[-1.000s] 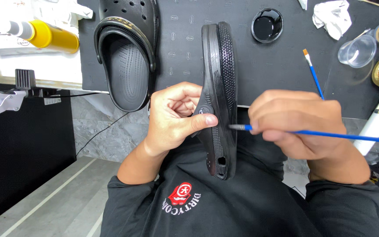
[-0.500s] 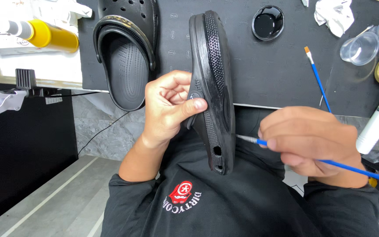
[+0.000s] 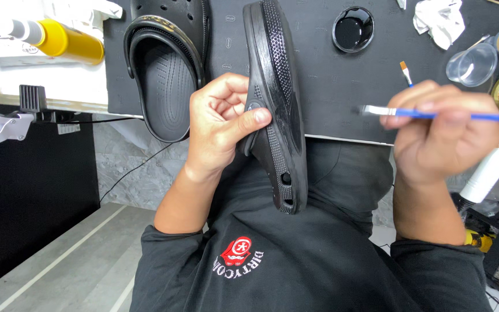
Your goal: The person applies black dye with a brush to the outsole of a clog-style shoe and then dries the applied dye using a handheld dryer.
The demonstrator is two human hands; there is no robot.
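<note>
A black clog (image 3: 278,110) was gripped on edge by the left hand (image 3: 223,124), sole turned rightward for access; a blue-handled paintbrush (image 3: 428,114) was pinched in the right hand (image 3: 443,136), clear of the clog, over the black surface (image 3: 342,75) near a dish of black paint (image 3: 353,28)

My left hand (image 3: 220,130) grips a black foam clog (image 3: 277,104) turned on its edge, thumb pressed on the strap rivet, fingers curled behind the sole. My right hand (image 3: 440,130) is closed around a thin blue-handled paintbrush (image 3: 434,114) held level, its pale bristles pointing toward the clog but well apart from it. Beyond the clog lies a black work mat (image 3: 330,81). On the mat, left of the held clog, a second black clog (image 3: 166,75) rests sole down. Right of the held clog sits a round dish of black paint (image 3: 353,28), then a clear plastic cup (image 3: 472,63) and crumpled white cloth (image 3: 437,20).
</note>
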